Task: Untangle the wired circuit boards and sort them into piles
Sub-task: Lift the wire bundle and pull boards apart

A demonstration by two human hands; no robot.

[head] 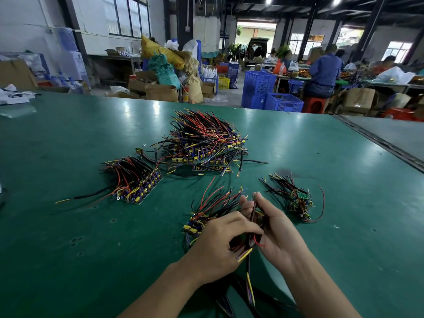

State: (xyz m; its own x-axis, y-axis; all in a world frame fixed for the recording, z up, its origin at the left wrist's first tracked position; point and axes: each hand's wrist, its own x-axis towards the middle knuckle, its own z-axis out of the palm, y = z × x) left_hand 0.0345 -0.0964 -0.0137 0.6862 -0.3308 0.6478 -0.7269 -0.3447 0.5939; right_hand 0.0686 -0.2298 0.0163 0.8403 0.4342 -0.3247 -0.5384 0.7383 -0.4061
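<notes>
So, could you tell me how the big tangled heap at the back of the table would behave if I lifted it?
The big heap would probably lift as one snagged clump, since its wires cross every way. The thin wire ends look floppy and would likely droop. Its small boards seem light.

A wired circuit board (253,214) is held between both hands: its wires are gripped by the left hand (220,244), its top pinched by the right hand (277,228). Three smaller piles (135,180) (and one big tangle (206,141) behind) are spread on the green table (68,226).
</notes>
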